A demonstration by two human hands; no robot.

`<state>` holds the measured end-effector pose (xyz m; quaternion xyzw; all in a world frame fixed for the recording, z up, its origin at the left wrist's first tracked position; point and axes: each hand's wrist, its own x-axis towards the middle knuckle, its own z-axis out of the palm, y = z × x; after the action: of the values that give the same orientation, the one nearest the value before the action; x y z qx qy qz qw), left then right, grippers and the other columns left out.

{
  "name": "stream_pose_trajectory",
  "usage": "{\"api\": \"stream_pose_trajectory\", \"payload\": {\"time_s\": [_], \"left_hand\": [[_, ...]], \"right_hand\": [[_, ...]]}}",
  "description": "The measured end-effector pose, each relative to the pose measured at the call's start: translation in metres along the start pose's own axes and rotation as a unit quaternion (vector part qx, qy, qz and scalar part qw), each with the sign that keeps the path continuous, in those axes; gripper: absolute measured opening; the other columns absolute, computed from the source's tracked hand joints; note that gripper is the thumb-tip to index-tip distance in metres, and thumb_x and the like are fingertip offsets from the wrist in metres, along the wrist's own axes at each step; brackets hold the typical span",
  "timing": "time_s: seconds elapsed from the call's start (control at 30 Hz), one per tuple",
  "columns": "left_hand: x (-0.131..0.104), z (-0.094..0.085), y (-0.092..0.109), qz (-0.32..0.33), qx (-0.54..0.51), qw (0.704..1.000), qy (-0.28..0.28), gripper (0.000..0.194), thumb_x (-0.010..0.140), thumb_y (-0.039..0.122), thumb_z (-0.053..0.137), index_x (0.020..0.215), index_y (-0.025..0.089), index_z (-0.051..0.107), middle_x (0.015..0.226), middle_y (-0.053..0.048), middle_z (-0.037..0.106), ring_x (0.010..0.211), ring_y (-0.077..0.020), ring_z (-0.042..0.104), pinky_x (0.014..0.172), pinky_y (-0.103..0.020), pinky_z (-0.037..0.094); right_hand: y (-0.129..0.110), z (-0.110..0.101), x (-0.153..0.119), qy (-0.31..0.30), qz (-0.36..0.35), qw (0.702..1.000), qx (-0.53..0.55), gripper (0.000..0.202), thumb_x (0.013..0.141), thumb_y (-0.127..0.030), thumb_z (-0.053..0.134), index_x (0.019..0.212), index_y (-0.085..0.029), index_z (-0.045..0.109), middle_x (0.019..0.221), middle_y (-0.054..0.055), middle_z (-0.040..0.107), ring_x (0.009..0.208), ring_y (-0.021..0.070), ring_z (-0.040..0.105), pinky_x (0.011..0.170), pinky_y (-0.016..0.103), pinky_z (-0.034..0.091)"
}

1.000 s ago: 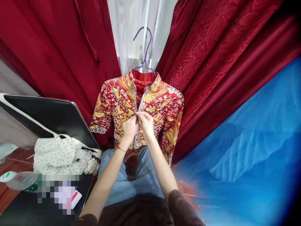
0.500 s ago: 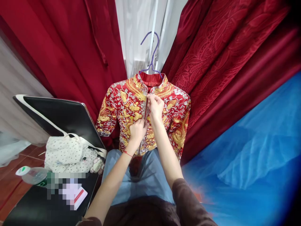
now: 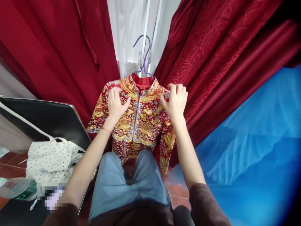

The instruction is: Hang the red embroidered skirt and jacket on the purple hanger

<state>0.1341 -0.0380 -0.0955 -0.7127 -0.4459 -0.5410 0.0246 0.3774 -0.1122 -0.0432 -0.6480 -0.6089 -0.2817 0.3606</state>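
A red jacket (image 3: pixel 148 121) with gold and silver embroidery hangs upright on a purple wire hanger (image 3: pixel 148 50) in front of me. Its front zipper (image 3: pixel 135 119) looks closed from near the collar to the hem. Over the left side of the chest, close to the shoulder, is my left hand (image 3: pixel 115 103), fingers bent and thumb apart. At the other shoulder, my right hand (image 3: pixel 176 102) has its thumb spread from the fingers. Both hands look open; whether the fingertips touch the cloth is hard to see. A red string circles my left wrist.
Dark red curtains (image 3: pixel 63 56) flank the jacket. On my left stands a black chair (image 3: pixel 47 119) with a dotted white bag (image 3: pixel 47 160) and a plastic bottle (image 3: pixel 21 188). Blue tulle-like fabric (image 3: pixel 254 150) spreads on the right.
Both hands have left the front opening and zipper and moved apart to the jacket's two shoulders, their pinched fingers now spread. The view has shifted slightly right.
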Motion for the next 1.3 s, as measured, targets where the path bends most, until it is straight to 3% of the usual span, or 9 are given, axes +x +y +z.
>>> {"api": "stream_pose_trajectory", "payload": {"time_s": [0.13,0.23,0.53,0.77,1.03,1.1,1.2,1.23,1.3], "left_hand": [[0.054,0.009,-0.002,0.016,-0.012,0.999,-0.033,0.081,0.068,0.058,0.081,0.129,0.017,0.048,0.144,-0.023,0.048,0.141,-0.0400,0.037,0.119,-0.056,0.025],[0.068,0.011,-0.007,0.037,-0.014,0.995,-0.088,0.080,0.061,0.065,0.083,0.118,0.016,0.055,0.131,-0.024,0.058,0.135,-0.0425,0.044,0.117,-0.057,0.027],[0.077,-0.039,-0.055,0.023,0.030,0.988,-0.150,0.034,0.091,0.052,0.058,0.097,0.019,0.062,0.100,-0.011,0.068,0.105,-0.0269,0.061,0.101,-0.043,0.045],[0.079,-0.056,-0.020,0.037,0.065,0.997,-0.026,0.040,0.093,0.059,0.054,0.091,0.020,0.063,0.095,-0.006,0.064,0.103,-0.0242,0.062,0.099,-0.038,0.044],[0.076,-0.051,-0.065,0.008,0.106,0.971,-0.212,0.051,0.082,0.066,0.064,0.091,0.015,0.060,0.095,-0.008,0.069,0.105,-0.0278,0.067,0.095,-0.040,0.049],[0.075,-0.058,-0.067,0.028,0.127,0.961,-0.245,0.059,0.090,0.069,0.044,0.084,0.012,0.059,0.092,-0.006,0.069,0.103,-0.0256,0.068,0.092,-0.037,0.049],[0.074,-0.072,-0.054,0.044,0.163,0.947,-0.275,0.088,0.092,0.053,-0.014,0.085,0.004,0.058,0.087,-0.003,0.063,0.108,-0.0226,0.067,0.091,-0.040,0.044],[0.073,-0.077,-0.049,0.040,0.170,0.946,-0.272,0.090,0.091,0.054,-0.016,0.086,0.004,0.059,0.087,-0.002,0.063,0.110,-0.0223,0.066,0.091,-0.040,0.043],[0.068,-0.084,-0.039,0.018,0.169,0.954,-0.246,0.077,0.089,0.076,0.017,0.089,0.014,0.062,0.088,-0.002,0.067,0.112,-0.0234,0.066,0.091,-0.038,0.046]], "right_hand": [[0.020,0.017,0.009,-0.073,-0.066,0.995,-0.010,0.067,0.092,-0.065,0.049,0.128,-0.009,0.054,0.119,0.023,0.062,0.109,0.0347,0.057,0.091,0.048,0.044],[0.032,0.031,0.011,-0.107,-0.086,0.991,0.008,0.069,0.090,-0.070,0.050,0.123,-0.010,0.057,0.109,0.020,0.067,0.098,0.0290,0.061,0.083,0.038,0.045],[0.040,0.029,0.029,-0.113,-0.128,0.985,0.013,0.051,0.102,-0.060,0.035,0.088,-0.019,0.063,0.080,0.007,0.067,0.074,0.0176,0.058,0.064,0.028,0.036],[0.044,0.030,0.051,-0.010,-0.086,0.994,0.066,0.060,0.103,-0.062,0.023,0.102,-0.019,0.064,0.098,0.010,0.065,0.093,0.0226,0.061,0.079,0.034,0.046],[0.051,0.070,0.004,0.004,-0.057,0.998,-0.018,0.080,0.097,-0.070,0.016,0.130,-0.006,0.052,0.117,0.025,0.057,0.109,0.0339,0.056,0.092,0.051,0.044],[0.055,0.075,-0.003,0.016,-0.035,0.999,-0.028,0.079,0.098,-0.068,0.015,0.131,-0.006,0.051,0.119,0.026,0.056,0.111,0.0354,0.054,0.094,0.053,0.041],[0.062,0.079,0.003,-0.001,-0.026,0.999,-0.037,0.069,0.100,-0.064,0.018,0.125,-0.010,0.054,0.119,0.025,0.058,0.110,0.0335,0.054,0.095,0.050,0.038],[0.064,0.079,0.008,-0.014,-0.029,0.999,-0.041,0.064,0.102,-0.061,0.021,0.120,-0.012,0.057,0.116,0.023,0.060,0.108,0.0317,0.054,0.094,0.047,0.038],[0.066,0.078,0.018,-0.039,-0.031,0.998,-0.048,0.050,0.103,-0.054,0.030,0.106,-0.015,0.060,0.105,0.019,0.064,0.097,0.0262,0.055,0.088,0.039,0.038]]}}
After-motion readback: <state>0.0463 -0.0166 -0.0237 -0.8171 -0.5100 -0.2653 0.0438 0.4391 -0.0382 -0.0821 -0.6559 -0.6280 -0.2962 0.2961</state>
